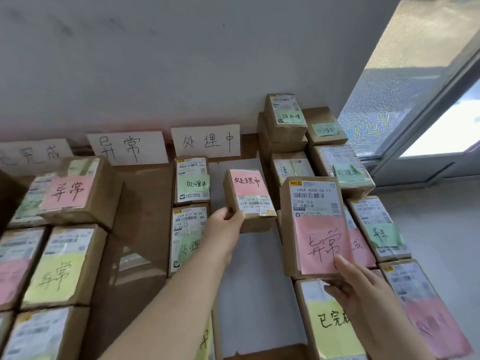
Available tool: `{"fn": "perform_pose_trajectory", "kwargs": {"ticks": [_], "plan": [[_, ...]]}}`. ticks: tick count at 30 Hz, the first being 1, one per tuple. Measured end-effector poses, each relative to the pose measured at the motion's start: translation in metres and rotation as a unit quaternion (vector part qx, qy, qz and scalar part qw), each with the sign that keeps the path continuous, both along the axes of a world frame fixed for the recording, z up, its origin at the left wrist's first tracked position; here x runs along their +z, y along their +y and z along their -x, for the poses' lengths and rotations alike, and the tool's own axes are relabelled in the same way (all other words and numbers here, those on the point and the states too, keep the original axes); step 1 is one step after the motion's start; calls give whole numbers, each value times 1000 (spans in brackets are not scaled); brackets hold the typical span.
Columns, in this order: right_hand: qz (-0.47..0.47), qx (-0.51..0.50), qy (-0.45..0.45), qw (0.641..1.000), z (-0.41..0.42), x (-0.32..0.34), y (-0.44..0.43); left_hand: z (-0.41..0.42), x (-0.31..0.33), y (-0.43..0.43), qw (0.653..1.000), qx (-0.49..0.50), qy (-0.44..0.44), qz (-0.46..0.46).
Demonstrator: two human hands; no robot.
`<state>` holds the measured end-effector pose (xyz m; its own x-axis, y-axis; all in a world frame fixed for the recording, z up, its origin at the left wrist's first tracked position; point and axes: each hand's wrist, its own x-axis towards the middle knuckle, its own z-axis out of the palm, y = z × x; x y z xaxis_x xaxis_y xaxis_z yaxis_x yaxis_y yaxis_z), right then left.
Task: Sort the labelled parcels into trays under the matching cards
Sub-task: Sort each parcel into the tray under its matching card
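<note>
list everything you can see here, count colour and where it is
wall cards: three, white with black writing, in a row against the wall
small parcel: one, brown, pink label, held up in the middle
large parcel: one, brown, pink label, held up right of it
green-label parcels: two, brown, one behind the other below the right-hand card
left parcels: at least five, brown, pink, yellow or green labels, below the other two cards
right parcels: at least eight, brown, mixed labels, piled by the window
window: one, frosted, far right
left hand: grips the small parcel
right hand: holds the large parcel's bottom edge
</note>
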<state>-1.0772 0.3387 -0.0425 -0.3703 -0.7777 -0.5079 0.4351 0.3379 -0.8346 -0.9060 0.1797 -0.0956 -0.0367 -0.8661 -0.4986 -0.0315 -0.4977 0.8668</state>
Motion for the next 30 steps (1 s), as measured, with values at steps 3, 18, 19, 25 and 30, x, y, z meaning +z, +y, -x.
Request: {"fn": "perform_pose_trajectory", "kwargs": {"ticks": [3, 18, 19, 25, 30], "plan": [[1, -22, -16, 1000, -2, -3, 3, 13, -4, -23, 999, -2, -44, 4], [49, 0, -32, 998, 16, -1, -32, 24, -20, -31, 823, -323, -440, 157], [51, -1, -34, 998, 17, -1, -34, 24, -23, -33, 808, -326, -462, 162], [42, -3, -34, 999, 16, -2, -37, 27, -21, -45, 762, -338, -516, 198], [38, 1, 0, 999, 4, 4, -39, 9, 6, -27, 689, -341, -556, 315]]}}
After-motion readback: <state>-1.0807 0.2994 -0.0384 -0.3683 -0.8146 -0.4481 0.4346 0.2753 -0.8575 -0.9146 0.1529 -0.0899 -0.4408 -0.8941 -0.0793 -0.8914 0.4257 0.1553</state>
